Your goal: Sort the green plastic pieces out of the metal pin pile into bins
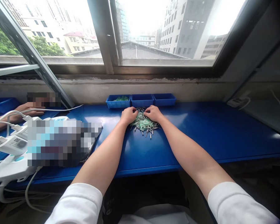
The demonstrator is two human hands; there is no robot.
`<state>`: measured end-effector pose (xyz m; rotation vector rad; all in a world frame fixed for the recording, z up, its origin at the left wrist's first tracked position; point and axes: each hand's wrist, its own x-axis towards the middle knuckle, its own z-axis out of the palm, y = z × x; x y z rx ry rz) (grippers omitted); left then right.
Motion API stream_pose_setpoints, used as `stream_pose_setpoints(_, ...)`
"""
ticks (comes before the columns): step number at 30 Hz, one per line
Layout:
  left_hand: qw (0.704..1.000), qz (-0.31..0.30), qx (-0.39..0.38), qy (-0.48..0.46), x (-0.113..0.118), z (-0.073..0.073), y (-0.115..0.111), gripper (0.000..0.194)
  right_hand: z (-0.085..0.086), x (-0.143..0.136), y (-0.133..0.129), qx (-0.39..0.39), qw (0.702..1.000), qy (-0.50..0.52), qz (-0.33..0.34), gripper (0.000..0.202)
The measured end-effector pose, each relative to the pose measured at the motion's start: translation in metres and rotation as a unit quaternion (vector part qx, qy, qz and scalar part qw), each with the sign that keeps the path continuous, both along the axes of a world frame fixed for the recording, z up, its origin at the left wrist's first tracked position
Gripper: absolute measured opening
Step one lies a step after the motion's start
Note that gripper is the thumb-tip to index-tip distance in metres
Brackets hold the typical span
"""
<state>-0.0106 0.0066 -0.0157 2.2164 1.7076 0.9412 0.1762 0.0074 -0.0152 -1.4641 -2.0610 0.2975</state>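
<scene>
A pile of small metal rods mixed with pale green translucent pieces lies on the blue tabletop. My left hand is at the pile's upper left edge, its fingers curled inward and pressed together. On the opposite side, my right hand reaches into the upper right edge with thumb and fingers drawn together. Both hands touch the pile. What sits between the fingertips is too small to make out.
Behind the pile stand three blue bins: a left bin with green pieces inside, a middle bin and a right bin. White power strips with cables crowd the left. Another person's hand rests farther left, near a metal post.
</scene>
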Motion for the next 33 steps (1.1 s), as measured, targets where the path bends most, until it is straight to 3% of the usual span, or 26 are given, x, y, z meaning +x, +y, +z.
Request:
stream_pose_setpoints(11, 1.0, 0.008, -0.008, 0.014, 0.001, 0.001, -0.002, 0.023, 0.002, -0.001, -0.002, 0.006, 1.0, 0.011, 0.014, 0.015)
stream_pose_setpoints(18, 1.0, 0.026, 0.005, -0.016, 0.001, 0.009, -0.004, 0.035, 0.012, -0.002, -0.008, 0.052, 0.994, 0.1, 0.017, 0.026)
stream_pose_setpoints(24, 0.994, -0.043, 0.097, -0.018, 0.008, 0.018, -0.014, 0.031, 0.019, -0.005, -0.013, 0.045, 0.975, 0.211, 0.045, 0.033)
stream_pose_setpoints(33, 0.984, -0.14, 0.107, -0.004, 0.014, 0.025, -0.025, 0.026, 0.014, -0.005, -0.006, -0.06, 0.932, 0.35, 0.076, 0.039)
